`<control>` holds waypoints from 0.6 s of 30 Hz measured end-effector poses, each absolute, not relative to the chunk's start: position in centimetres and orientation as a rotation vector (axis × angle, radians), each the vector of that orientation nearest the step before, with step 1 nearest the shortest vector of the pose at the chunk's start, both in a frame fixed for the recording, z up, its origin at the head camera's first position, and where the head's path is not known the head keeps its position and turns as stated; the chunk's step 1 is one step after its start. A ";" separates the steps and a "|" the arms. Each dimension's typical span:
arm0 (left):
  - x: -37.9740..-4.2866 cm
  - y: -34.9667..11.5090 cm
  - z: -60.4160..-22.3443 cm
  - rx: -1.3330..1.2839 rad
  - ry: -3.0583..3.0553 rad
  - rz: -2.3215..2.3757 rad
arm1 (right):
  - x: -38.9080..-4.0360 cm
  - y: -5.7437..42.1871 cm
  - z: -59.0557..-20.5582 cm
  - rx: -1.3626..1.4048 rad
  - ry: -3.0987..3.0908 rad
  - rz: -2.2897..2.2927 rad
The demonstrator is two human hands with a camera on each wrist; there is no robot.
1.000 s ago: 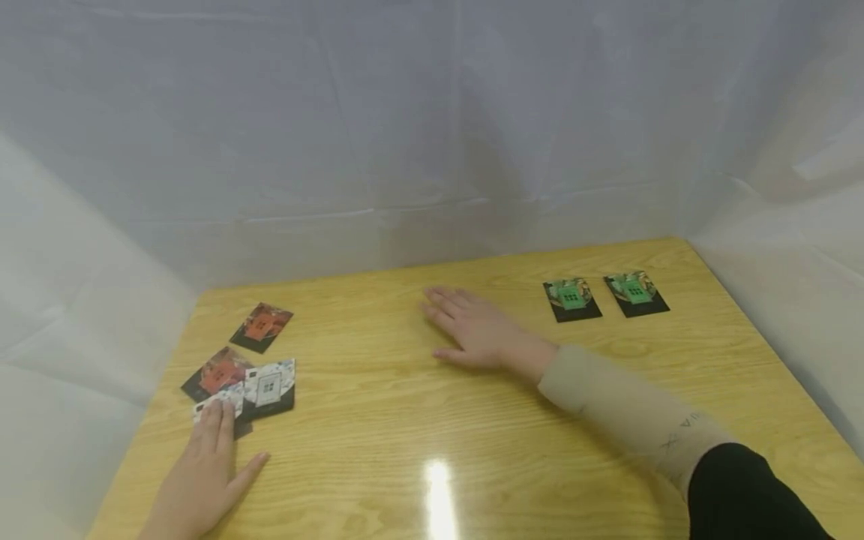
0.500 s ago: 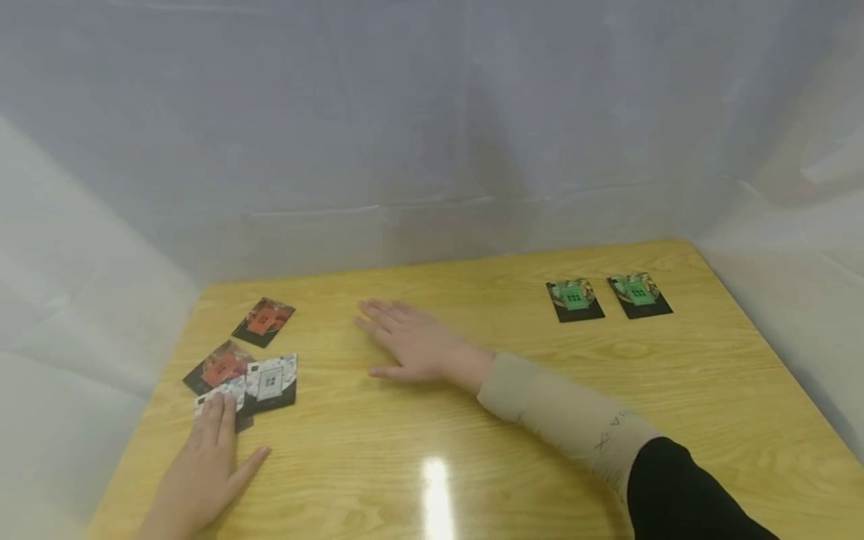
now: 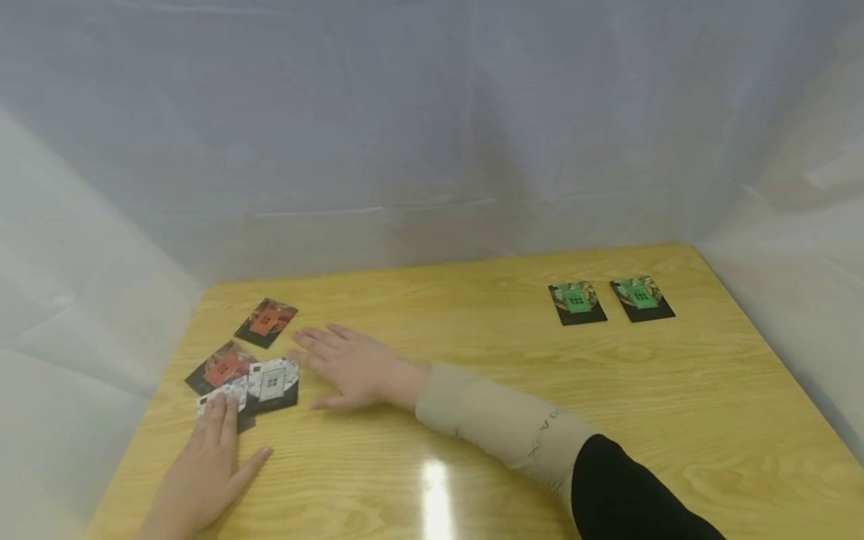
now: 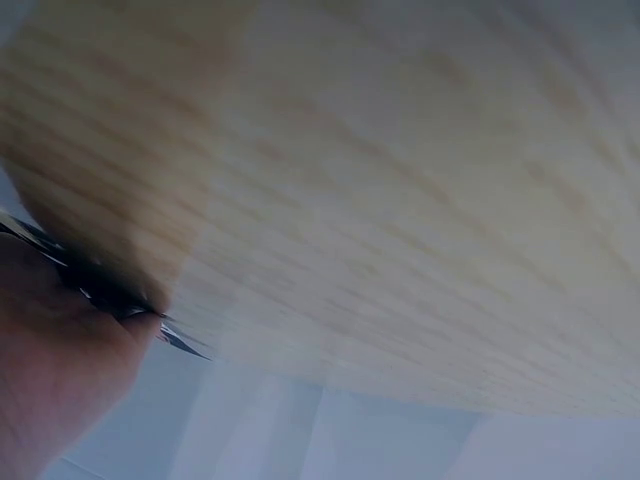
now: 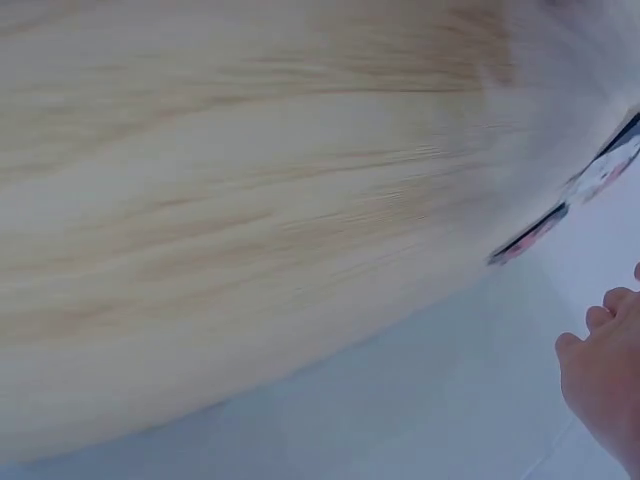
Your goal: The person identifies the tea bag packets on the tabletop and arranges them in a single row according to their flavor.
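My left hand (image 3: 202, 465) rests with straight fingers on a flat white-and-black packet (image 3: 234, 388) at the table's left, covering much of it. A second white-and-black packet (image 3: 273, 384) lies beside it. Just to the right of that one is my right hand (image 3: 354, 371), low over the table, fingers extended and reaching its right edge in the head view. Behind lie two red-and-black packets, one (image 3: 221, 367) partly under the white ones, the other (image 3: 266, 322) apart. In the right wrist view, the hand (image 5: 610, 370) appears beside a white packet (image 5: 605, 172).
Two green-and-black packets (image 3: 577, 304) lie side by side at the back right of the wooden table (image 3: 472, 330). White sheeting (image 3: 378, 135) hangs behind the table and on both sides. A bright light reflection shows near the front.
My right hand has swept left across the table, from the middle to the edge of the white packet. The left hand has stayed on its packet; the packets have not visibly moved on the table.
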State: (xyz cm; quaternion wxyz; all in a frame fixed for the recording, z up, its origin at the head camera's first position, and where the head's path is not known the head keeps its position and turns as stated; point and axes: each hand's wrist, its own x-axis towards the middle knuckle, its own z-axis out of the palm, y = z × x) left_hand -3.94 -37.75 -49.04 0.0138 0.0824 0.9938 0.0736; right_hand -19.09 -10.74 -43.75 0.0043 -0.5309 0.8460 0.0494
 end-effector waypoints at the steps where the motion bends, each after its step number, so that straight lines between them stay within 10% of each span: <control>1: -3.9 -37.7 -49.0 0.259 3.096 0.227 | -18.9 -11.2 -43.7 -1.674 2.643 0.180; 18: -3.7 -37.9 -49.2 0.283 3.103 0.237 | -15.5 -14.9 -46.2 -1.676 2.458 0.404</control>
